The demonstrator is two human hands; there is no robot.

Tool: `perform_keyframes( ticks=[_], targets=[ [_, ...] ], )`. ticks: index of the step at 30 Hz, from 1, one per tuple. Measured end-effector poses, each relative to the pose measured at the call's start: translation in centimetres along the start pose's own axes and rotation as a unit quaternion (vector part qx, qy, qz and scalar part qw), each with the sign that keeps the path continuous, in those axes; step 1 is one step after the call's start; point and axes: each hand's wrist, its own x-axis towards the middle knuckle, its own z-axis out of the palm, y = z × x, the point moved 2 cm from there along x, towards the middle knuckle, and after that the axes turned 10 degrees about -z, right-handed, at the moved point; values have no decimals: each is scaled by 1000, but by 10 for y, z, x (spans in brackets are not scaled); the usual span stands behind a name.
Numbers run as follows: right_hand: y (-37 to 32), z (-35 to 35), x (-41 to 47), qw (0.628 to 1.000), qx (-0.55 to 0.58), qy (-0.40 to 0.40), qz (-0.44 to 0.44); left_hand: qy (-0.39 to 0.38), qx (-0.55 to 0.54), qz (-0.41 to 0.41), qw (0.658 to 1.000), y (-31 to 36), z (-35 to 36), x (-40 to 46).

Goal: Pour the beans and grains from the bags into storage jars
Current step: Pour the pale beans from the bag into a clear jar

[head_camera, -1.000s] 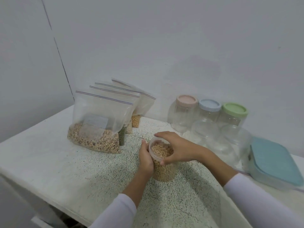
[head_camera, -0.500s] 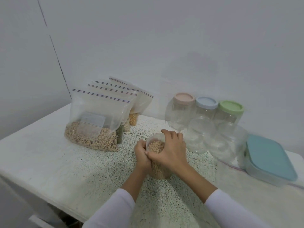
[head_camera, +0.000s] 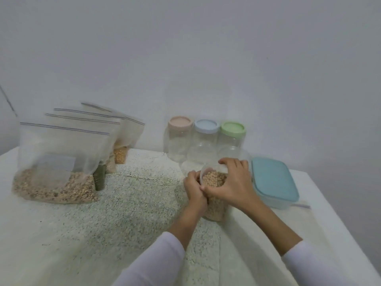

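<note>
Two hands meet at a clear jar of pale beans that stands upright on the speckled table, in front of a row of lidded jars. The left hand grasps the jar's left side near the rim, fingers curled round the wall. The right hand lies over the jar's right side and top, its thumb touching the left hand, its fingertips curled over the far rim; so it too grasps the jar. The jar's mouth shows no lid, and the beans reach nearly to the rim. Both arms wear white sleeves. Behind the hands stand three clear jars, seemingly empty, side by side against the wall: one with a pink lid, one with a blue lid, one with a green lid. More clear plastic shows in front of these jars, too blurred to make out. Just right of the hands sits a clear box with a teal lid, and the right hand's knuckles come close to its left edge. At far left four zip bags lean one behind another. The front bag holds brownish grains at its bottom; the second shows something dark green; the two rearmost hold pale and yellowish grains. The bags stand well apart from the held jar.
</note>
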Motion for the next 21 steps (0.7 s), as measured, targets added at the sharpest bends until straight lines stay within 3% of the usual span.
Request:
perform_keyframes(
  ticks=[8, 14, 18, 21],
  targets=[
    [33, 0, -16, 998, 31, -42, 30, -5, 57, -10, 998, -39, 8, 8],
    [39, 1, -10, 992, -65, -106, -20, -33, 43, -52, 997, -35, 7, -5],
    [41, -6, 14, 995, -41, -77, -45, 43, 65, 23, 997, -16, -14, 2],
    [39, -3, 44, 992, -55, -76, -84, 108, 152, 66, 980, -1, -36, 14]
  ],
)
